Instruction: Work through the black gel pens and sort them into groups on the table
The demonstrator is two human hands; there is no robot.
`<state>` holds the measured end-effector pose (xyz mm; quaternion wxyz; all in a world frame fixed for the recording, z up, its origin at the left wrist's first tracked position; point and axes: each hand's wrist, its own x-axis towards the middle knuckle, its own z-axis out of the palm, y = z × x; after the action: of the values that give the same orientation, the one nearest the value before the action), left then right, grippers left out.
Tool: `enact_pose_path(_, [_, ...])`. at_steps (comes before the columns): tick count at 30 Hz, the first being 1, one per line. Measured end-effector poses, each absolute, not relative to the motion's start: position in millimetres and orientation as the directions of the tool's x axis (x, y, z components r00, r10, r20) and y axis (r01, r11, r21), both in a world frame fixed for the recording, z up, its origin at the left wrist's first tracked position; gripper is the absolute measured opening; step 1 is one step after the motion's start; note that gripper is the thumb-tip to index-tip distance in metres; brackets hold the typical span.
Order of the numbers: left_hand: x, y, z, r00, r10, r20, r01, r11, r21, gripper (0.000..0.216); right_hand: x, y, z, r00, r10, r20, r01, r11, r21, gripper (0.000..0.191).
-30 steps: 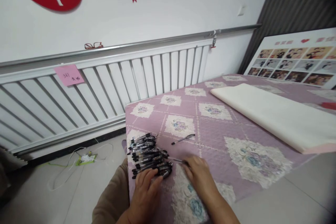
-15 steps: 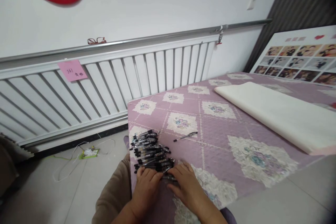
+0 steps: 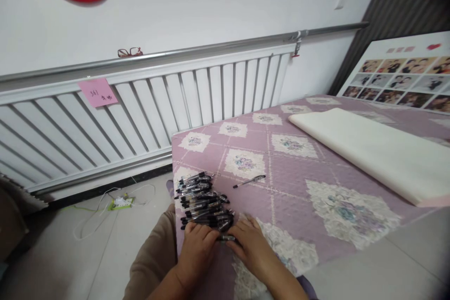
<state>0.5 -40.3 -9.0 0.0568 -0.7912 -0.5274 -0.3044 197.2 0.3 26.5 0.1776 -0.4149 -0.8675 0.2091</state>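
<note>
A heap of several black pens (image 3: 202,200) lies near the front left corner of a purple quilted bedspread (image 3: 291,168). My left hand (image 3: 197,249) rests at the near edge of the heap, fingers curled against the pens. My right hand (image 3: 250,243) lies just right of it, and its fingertips pinch one black pen (image 3: 228,237) that points left towards my left hand. A single pen (image 3: 249,181) lies apart, further back on the cover.
A folded cream cloth (image 3: 372,152) lies across the right of the bed. A white slatted radiator cover (image 3: 140,112) with a pink note (image 3: 97,92) runs along the wall. A cable and green power strip (image 3: 119,202) lie on the floor. A photo board (image 3: 404,75) stands at the far right.
My right hand has drawn a pen leftwards across the cover to the near edge of the heap, close to my left hand. The camera has shifted slightly.
</note>
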Motion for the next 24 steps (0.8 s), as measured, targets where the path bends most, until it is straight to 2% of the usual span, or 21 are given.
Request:
enact_pose_path(4, [-0.6,-41.4,-6.1,0.260,0.855,0.448,0.870,-0.408,0.275,0.018,218.6,10.6,23.5,-0.547,0.821,0.162,0.686,0.551,-0.475,0.014])
enact_pose_path(9, [-1.0,-42.1,-4.0,0.274,0.868,0.413,0.867,-0.409,0.286,0.019,226.8,15.2,13.1,-0.498,0.846,0.188,0.732,0.527,-0.432,0.011])
enact_pose_path(14, [-0.3,-42.7,-3.7,0.256,0.865,0.433,0.869,-0.402,0.288,0.020,214.0,11.8,9.2,-0.438,0.838,0.327,0.715,0.545,-0.438,0.030])
enact_pose_path(17, [0.1,-43.2,-2.0,0.255,0.864,0.434,0.866,-0.404,0.295,0.020,209.4,8.5,16.5,-0.480,0.804,0.349,0.658,0.594,-0.463,0.020])
enact_pose_path(24, [-1.0,-42.7,-2.3,0.269,0.852,0.449,0.866,-0.418,0.274,0.018,201.1,1.6,25.2,-0.550,0.795,0.256,0.647,0.600,-0.471,0.009])
